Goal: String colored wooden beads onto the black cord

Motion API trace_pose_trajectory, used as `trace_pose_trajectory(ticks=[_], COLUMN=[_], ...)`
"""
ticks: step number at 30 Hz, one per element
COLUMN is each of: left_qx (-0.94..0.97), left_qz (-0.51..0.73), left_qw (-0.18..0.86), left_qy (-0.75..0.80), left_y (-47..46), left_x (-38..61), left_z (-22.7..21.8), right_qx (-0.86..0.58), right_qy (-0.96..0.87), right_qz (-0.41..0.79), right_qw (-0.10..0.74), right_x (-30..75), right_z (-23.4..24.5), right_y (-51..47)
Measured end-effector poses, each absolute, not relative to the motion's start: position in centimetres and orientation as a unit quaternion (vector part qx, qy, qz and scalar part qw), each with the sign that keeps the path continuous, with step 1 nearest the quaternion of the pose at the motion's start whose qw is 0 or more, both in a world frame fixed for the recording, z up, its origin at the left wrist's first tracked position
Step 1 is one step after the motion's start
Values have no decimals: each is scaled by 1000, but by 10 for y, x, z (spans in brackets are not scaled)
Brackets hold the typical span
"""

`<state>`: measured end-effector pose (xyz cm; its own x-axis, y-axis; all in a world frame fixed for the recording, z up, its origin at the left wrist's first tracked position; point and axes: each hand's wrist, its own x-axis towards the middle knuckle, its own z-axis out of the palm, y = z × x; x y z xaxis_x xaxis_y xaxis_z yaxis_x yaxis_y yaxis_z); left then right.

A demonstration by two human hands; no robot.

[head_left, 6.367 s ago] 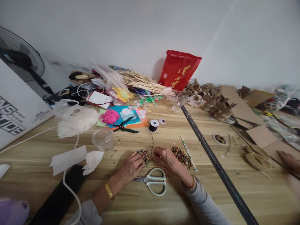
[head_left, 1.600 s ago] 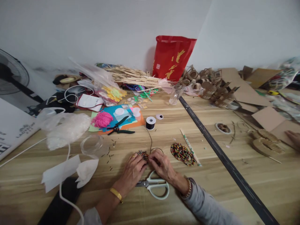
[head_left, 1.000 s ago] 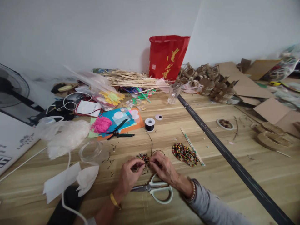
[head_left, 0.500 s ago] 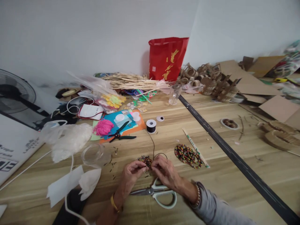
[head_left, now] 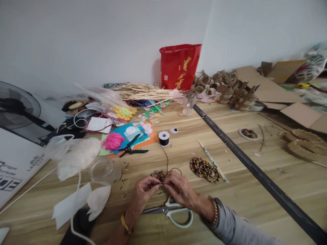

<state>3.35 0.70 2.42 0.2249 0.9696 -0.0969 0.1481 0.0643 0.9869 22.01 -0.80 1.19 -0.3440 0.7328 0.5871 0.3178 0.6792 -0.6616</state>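
Note:
My left hand (head_left: pixel 144 191) and my right hand (head_left: pixel 181 189) meet with fingertips almost touching, just in front of a small heap of multicoloured beads (head_left: pixel 157 175). Black cord (head_left: pixel 167 159) runs from a black-and-white spool (head_left: pixel 164 139) down to my right hand, whose thumb and finger pinch it; part of it loops above the knuckles. My left hand is also closed in a pinch, but what sits between its fingertips is too small to make out. White-handled scissors (head_left: pixel 179 223) lie on the table below my hands, partly under the right one.
Coiled strings of beads (head_left: pixel 204 170) lie to the right beside thin sticks (head_left: pixel 213 161). Black-handled pliers (head_left: pixel 130 149), pink yarn (head_left: pixel 112 141) and a clear round container (head_left: pixel 103 170) are to the left. A glass (head_left: pixel 189 103) and red bag (head_left: pixel 180 66) stand behind.
My fingertips have come slightly closer together, with the right hand shifting a little left. The whole view has moved slightly; objects on the table keep their places.

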Motion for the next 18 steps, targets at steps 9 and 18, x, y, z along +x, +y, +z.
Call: trace_pose_trajectory(ticks=[9, 18], left_qx=[577, 578], left_qz=[377, 382], left_qw=[539, 543], left_qy=[483, 474], left_y=[6, 7], left_x=[33, 32], left_z=[22, 13], right_qx=[-336, -334], right_qy=[-793, -795], right_qz=[228, 228], right_qw=[454, 451], right_x=[221, 220], right_z=[12, 12], right_y=[-9, -8])
